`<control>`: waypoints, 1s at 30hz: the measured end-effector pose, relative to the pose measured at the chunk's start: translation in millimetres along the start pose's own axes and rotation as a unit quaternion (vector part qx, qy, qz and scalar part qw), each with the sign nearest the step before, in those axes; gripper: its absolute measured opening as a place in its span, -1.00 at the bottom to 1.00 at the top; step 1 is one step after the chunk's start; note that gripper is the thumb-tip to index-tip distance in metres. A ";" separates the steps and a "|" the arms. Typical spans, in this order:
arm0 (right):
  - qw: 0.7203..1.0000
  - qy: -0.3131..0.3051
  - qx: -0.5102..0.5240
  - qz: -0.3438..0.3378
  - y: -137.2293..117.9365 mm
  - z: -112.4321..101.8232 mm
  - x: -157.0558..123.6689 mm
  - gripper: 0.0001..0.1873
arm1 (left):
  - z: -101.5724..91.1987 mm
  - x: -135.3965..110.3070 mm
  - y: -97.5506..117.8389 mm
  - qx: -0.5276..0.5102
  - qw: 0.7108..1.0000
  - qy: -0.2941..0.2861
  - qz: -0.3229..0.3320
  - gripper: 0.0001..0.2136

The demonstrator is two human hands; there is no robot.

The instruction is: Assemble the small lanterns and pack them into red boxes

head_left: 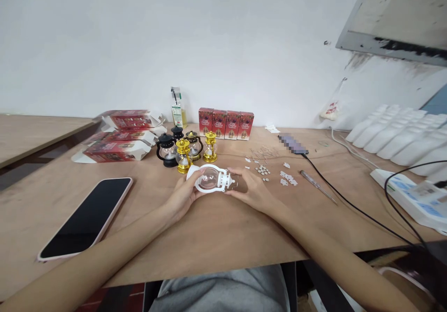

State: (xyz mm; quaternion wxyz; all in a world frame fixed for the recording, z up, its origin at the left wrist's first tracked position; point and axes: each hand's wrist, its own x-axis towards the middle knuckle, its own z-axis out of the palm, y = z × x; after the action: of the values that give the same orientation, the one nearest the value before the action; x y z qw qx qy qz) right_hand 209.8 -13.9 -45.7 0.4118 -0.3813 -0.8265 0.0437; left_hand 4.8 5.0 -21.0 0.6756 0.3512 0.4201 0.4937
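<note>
A small white lantern [210, 179] with a clear globe lies on its side above the table, its top pointing right. My left hand [185, 193] is wrapped round its white base. At the other end, my right hand [253, 190] has thumb and forefinger on either side of a thin bent wire handle [237, 181] by the lantern's cap. The fingertips touch the wire where it meets the cap; whether its ends sit in the cap is too small to tell. Just beyond stand gold lanterns [210, 147] and black lanterns [166, 150].
Right of my hands lie loose wire handles [263, 153], button cells [262, 169], white plastic pieces [288, 178] and a screwdriver [317, 186]. Red boxes [219, 125] stand by the wall. A phone [87, 216] lies left; a power strip [412, 200] and white lantern bodies [401, 132] are right.
</note>
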 end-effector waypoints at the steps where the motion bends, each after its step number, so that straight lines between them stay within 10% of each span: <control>1: 1.000 -0.004 0.003 -0.005 0.1 -0.1 0.1 -0.43 | 0.0 0.1 -0.2 0.003 1.000 -0.001 0.002 -0.80; 19: 1.000 0.006 0.028 -0.011 3.2 -3.7 1.8 -0.55 | 0.5 -4.1 0.8 0.010 0.997 -0.045 0.054 -0.68; 30: 0.975 0.021 0.130 0.179 7.3 -12.5 10.8 -0.61 | -2.9 2.7 -2.7 0.239 0.950 -0.008 0.201 -0.64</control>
State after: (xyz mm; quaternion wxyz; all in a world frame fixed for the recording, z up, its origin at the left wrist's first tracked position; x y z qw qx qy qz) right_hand 219.1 -4.6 -33.2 0.4610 -0.4673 -0.7229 0.2157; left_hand 3.6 7.0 -25.2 0.4616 0.5837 0.4412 0.5016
